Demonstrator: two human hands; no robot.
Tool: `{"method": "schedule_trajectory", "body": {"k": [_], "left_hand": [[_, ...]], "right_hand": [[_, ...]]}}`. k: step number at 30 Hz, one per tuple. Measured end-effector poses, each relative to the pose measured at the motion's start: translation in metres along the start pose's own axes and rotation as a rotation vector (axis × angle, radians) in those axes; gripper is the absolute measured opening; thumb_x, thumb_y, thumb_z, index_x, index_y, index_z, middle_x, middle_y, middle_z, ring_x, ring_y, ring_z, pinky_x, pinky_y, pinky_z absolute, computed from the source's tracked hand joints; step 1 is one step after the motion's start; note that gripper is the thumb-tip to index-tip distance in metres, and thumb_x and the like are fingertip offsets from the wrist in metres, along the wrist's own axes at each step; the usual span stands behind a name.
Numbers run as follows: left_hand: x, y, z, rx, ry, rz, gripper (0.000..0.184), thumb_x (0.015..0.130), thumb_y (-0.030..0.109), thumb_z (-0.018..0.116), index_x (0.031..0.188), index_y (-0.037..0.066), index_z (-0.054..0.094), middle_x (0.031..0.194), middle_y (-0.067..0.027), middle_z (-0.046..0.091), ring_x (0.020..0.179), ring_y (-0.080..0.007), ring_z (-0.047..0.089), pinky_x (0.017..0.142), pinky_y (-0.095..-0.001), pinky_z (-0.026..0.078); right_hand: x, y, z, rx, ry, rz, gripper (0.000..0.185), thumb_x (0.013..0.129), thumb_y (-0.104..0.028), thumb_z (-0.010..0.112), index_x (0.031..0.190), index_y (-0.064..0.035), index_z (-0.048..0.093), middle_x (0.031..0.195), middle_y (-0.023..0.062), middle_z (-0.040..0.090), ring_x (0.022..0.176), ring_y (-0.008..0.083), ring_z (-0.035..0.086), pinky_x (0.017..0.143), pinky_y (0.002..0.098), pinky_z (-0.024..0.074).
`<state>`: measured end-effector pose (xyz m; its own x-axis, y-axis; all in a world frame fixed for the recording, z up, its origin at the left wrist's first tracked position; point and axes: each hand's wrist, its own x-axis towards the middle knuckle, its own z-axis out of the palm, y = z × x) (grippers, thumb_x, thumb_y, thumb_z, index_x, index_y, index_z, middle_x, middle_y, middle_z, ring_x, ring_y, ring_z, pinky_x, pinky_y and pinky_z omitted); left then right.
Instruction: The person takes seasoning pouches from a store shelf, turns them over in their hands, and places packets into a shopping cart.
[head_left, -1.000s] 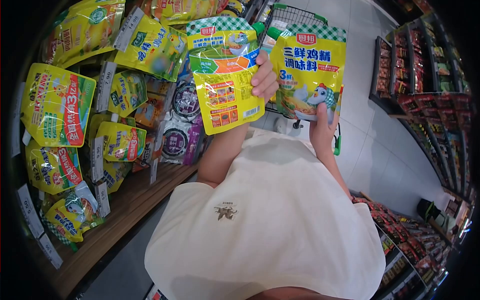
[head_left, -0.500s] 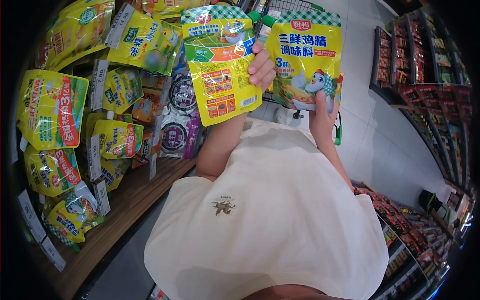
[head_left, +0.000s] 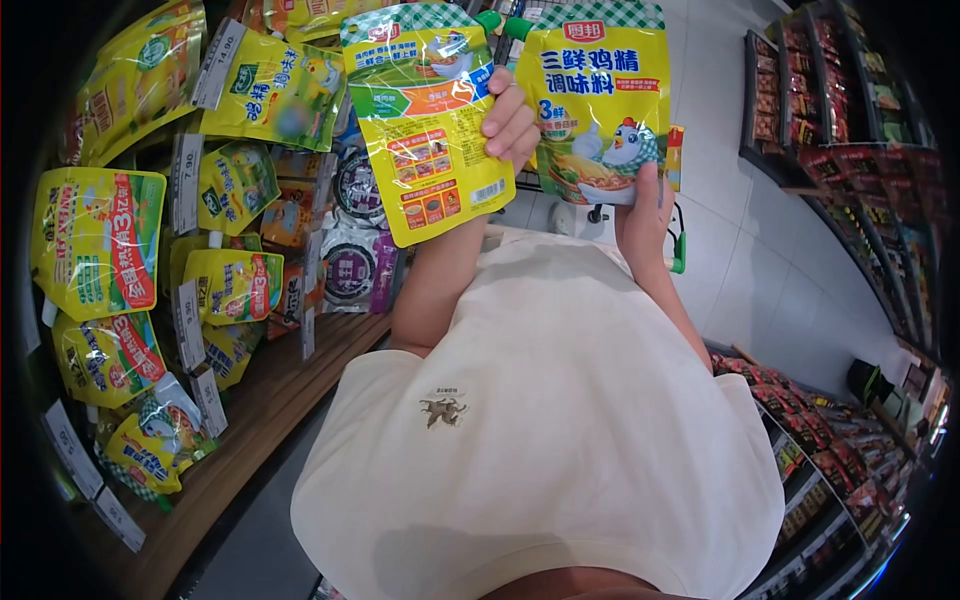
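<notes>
My left hand (head_left: 511,122) is closed on the right edge of a yellow seasoning pouch (head_left: 425,150), its fingers curled over the printed back that faces me. The left forearm passes behind this pouch. Beside it, my right hand (head_left: 648,215) grips the lower right corner of a second seasoning pouch (head_left: 592,100), thumb on the front. This one shows its brand face, with a cartoon chicken and a bowl. Both pouches are upright, have green checked tops and green caps, and are held close together at chest height.
To the left, a wooden-edged shelf (head_left: 245,425) carries several yellow pouches (head_left: 100,240) with price tags (head_left: 187,185). A shopping cart (head_left: 680,240) is partly hidden behind the pouches. Stocked racks (head_left: 845,120) stand right across the tiled floor (head_left: 735,240).
Both pouches and hands sit slightly further left and higher in view. The shelf items also shift a little. Both grips stay the same.
</notes>
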<state>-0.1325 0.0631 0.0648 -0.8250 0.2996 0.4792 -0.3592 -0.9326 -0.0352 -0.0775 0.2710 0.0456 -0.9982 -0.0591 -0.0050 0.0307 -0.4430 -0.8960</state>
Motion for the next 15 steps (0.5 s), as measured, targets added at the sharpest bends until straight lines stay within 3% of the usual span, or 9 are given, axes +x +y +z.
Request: {"method": "schedule_trajectory", "body": {"k": [7, 10, 13, 15], "left_hand": [[0.0017, -0.0011, 0.0010, -0.010, -0.004, -0.003, 0.016, 0.099, 0.019, 0.047, 0.101, 0.003, 0.046, 0.072, -0.0071, 0.053, 0.059, -0.0182, 0.056, 0.055, -0.0285, 0.044], [0.0011, 0.0008, -0.0057, -0.062, -0.043, -0.015, 0.033, 0.097, 0.035, 0.051, 0.105, 0.003, 0.046, 0.072, -0.0062, 0.050, 0.060, -0.0189, 0.052, 0.056, -0.0309, 0.042], [0.0013, 0.0014, -0.0061, -0.072, -0.060, -0.023, 0.030, 0.097, 0.032, 0.050, 0.104, 0.003, 0.046, 0.072, -0.0062, 0.050, 0.060, -0.0184, 0.053, 0.057, -0.0304, 0.042], [0.0012, 0.0009, -0.0008, -0.060, -0.022, -0.007, 0.019, 0.099, 0.022, 0.048, 0.100, 0.004, 0.045, 0.071, -0.0067, 0.052, 0.059, -0.0181, 0.055, 0.055, -0.0290, 0.043]], "right_hand": [[0.0001, 0.0005, -0.0021, -0.021, 0.027, 0.015, 0.038, 0.101, -0.032, 0.048, 0.118, 0.0020, 0.053, 0.118, 0.0108, 0.058, 0.109, 0.0167, 0.056, 0.095, 0.0336, 0.0443], [0.0010, -0.0005, -0.0011, 0.001, 0.010, 0.014, 0.039, 0.101, -0.032, 0.049, 0.118, 0.0019, 0.053, 0.119, 0.0107, 0.058, 0.109, 0.0169, 0.056, 0.096, 0.0338, 0.0444], [0.0014, -0.0019, 0.0001, 0.002, 0.002, 0.015, 0.040, 0.101, -0.033, 0.049, 0.119, 0.0019, 0.052, 0.119, 0.0108, 0.058, 0.110, 0.0171, 0.056, 0.096, 0.0339, 0.0446], [0.0009, -0.0025, 0.0010, -0.010, 0.005, 0.018, 0.040, 0.101, -0.034, 0.049, 0.119, 0.0020, 0.053, 0.119, 0.0107, 0.058, 0.110, 0.0172, 0.056, 0.096, 0.0339, 0.0447]]}}
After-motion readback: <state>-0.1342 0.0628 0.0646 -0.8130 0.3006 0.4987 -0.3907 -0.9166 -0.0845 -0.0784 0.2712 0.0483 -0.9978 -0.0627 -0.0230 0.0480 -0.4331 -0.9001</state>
